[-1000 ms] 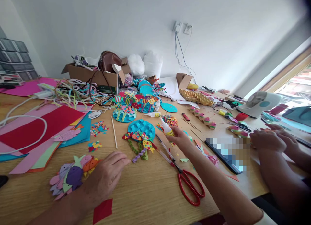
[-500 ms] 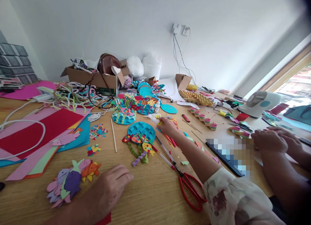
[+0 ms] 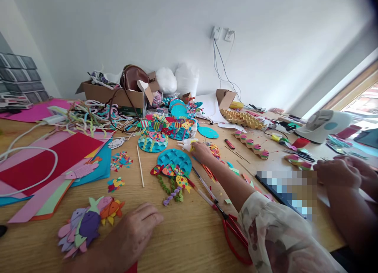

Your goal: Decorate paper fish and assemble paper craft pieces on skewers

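With my bare right hand (image 3: 203, 152) I have reached farther out, tipping the slim white plastic bottle with the yellow label (image 3: 188, 146) nearly flat, and my cream floral-printed sleeve (image 3: 271, 233) has appeared, partly covering the red-handled metal scissors (image 3: 227, 221).

Smooth plastic bottle (image 3: 186, 146), wood-grained tabletop (image 3: 186, 233)

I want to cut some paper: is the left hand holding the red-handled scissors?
No, the left hand rests near the paper fish, while the scissors lie apart from it on the table.
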Demonstrator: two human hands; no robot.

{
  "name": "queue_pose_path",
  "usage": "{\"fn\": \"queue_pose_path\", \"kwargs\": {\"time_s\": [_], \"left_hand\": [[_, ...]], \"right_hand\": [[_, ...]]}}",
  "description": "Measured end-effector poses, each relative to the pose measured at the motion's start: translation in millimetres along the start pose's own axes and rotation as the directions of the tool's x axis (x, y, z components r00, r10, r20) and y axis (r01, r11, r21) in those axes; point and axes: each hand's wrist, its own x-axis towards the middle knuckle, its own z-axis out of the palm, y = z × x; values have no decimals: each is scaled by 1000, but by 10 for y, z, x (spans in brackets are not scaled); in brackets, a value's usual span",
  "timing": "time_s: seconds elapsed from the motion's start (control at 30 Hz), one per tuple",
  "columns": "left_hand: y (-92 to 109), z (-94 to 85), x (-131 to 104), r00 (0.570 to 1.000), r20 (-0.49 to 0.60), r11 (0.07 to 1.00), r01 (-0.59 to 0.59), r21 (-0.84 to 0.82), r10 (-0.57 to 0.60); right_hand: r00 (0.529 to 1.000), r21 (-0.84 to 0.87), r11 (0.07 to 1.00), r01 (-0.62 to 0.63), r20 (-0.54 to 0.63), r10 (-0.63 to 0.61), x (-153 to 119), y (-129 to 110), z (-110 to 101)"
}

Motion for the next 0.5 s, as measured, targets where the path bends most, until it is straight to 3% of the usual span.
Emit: {"fn": "queue_pose_path", "kwargs": {"time_s": [0.2,0.4,0.5], "left_hand": [[-84,69,-58,993,-108,999,32,-44,-36],[-120,-102,-7,985,-153,997,78,4,-76],[-95,-155,39,986,-138,994,104,33,-98]], "right_hand": [[998,31,997,64,5,-64,-356,-64,-239],[972,111,979,170,147,-185,-998,-164,-308],[962,236,955,177,165,-219,-1223,-233,-271]]}}
